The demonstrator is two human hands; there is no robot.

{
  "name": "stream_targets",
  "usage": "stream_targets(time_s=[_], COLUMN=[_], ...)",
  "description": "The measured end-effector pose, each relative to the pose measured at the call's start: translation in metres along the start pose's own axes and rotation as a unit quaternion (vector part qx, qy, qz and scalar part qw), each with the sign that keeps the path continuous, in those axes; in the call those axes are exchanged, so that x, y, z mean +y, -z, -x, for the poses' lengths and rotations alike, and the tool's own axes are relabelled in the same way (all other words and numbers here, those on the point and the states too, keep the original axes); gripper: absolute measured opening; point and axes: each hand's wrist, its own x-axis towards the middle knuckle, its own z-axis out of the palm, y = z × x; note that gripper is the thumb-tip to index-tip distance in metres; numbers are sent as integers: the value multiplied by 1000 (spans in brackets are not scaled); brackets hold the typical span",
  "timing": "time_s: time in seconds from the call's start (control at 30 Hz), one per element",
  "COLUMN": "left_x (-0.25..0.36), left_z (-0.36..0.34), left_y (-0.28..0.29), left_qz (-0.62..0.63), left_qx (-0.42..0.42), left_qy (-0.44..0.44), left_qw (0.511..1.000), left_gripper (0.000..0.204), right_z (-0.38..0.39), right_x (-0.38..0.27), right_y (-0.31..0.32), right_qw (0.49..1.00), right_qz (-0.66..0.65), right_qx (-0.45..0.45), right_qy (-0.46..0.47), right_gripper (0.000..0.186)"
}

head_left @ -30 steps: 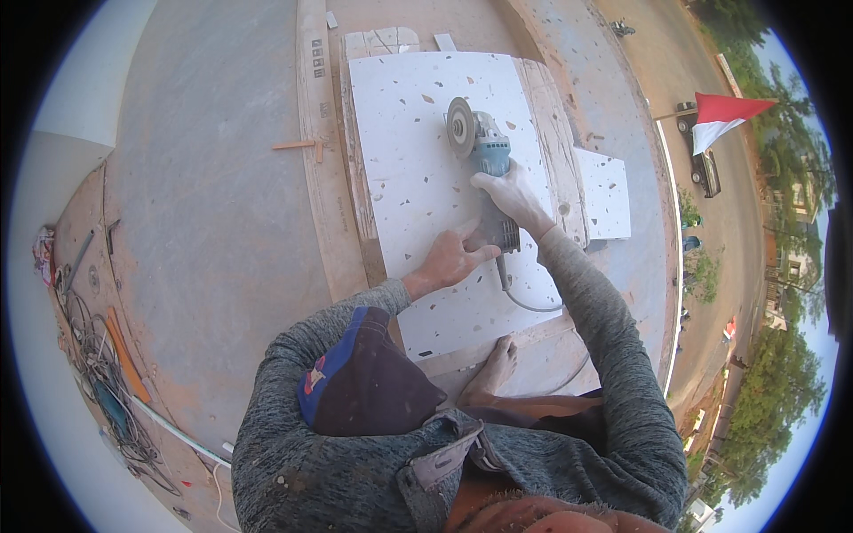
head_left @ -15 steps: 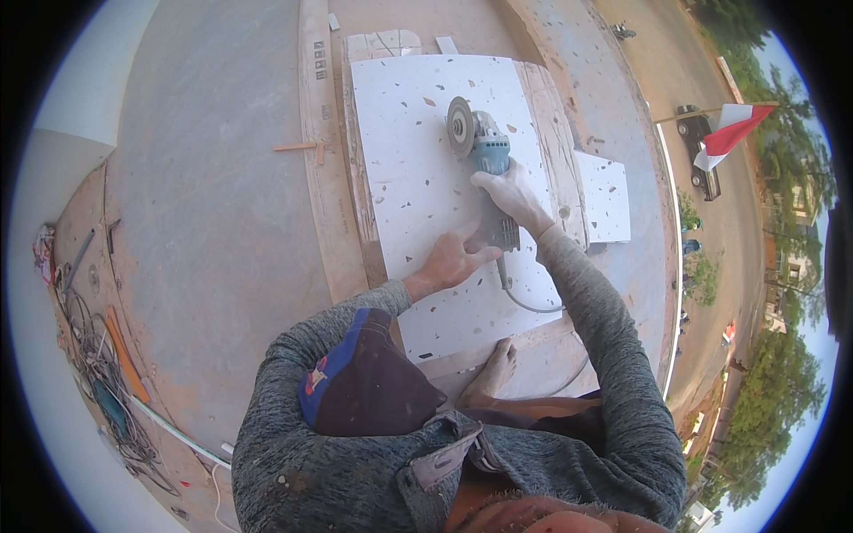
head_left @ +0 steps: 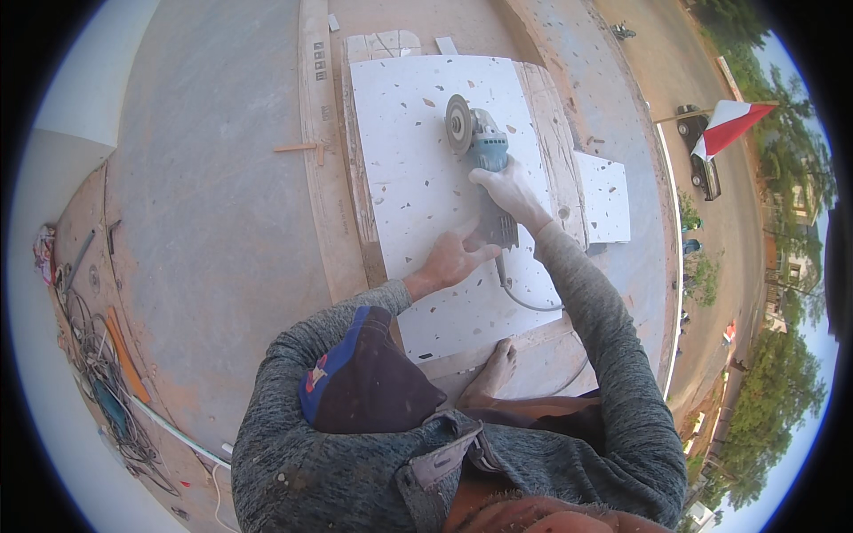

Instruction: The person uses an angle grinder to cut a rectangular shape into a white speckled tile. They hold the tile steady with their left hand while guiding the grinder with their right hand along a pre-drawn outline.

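An angle grinder (head_left: 489,147) with a teal and grey body and an upright disc (head_left: 458,123) lies over a white speckled slab (head_left: 413,204). My right hand (head_left: 515,190) is closed round the grinder's body behind the head. My left hand (head_left: 451,262) is closed on the rear part of the tool, near where the cord (head_left: 529,306) comes out. The slab rests on worn wooden boards (head_left: 555,151), with a smaller speckled piece (head_left: 604,195) at its right. My bare foot (head_left: 493,364) is on the floor just below the slab.
A raised strip (head_left: 318,178) with small wooden offcuts (head_left: 293,147) runs left of the slab. Tangled cables and tools (head_left: 115,400) lie by the left wall (head_left: 80,80). Beyond the edge (head_left: 675,266) at the right are a road (head_left: 733,240), a parked vehicle (head_left: 702,173), trees and a red-and-white flag (head_left: 730,129).
The grinder and both hands have shifted very slightly, with the disc end a little higher in the picture. The flag has flapped into a different shape.
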Motion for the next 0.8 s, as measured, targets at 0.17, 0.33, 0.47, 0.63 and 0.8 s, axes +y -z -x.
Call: stream_targets(time_s=[0.17, 0.33, 0.47, 0.63, 0.8], left_x=[-2, 1, -2, 3, -7], left_z=[0, 0, -1, -2, -5], left_y=[-1, 1, 1, 2, 0], left_qz=[33, 13, 17, 30, 38], left_qx=[12, 5, 10, -1, 13], left_qy=[-9, -14, -18, -13, -41], left_qw=[999, 1000, 1000, 999, 998], left_gripper=[93, 94, 93, 89, 81], right_z=[3, 1, -5, -6, -4], right_x=[-10, -9, -1, -2, -10], right_y=[-1, 1, -2, -2, -1], right_qw=[1000, 1000, 1000, 1000, 1000], right_qz=[14, 3, 5, 17, 24], right_qx=[5, -6, 11, 21, 12], right_qy=[-10, -18, 4, 2, -8], right_gripper=[68, 67, 68, 70, 70])
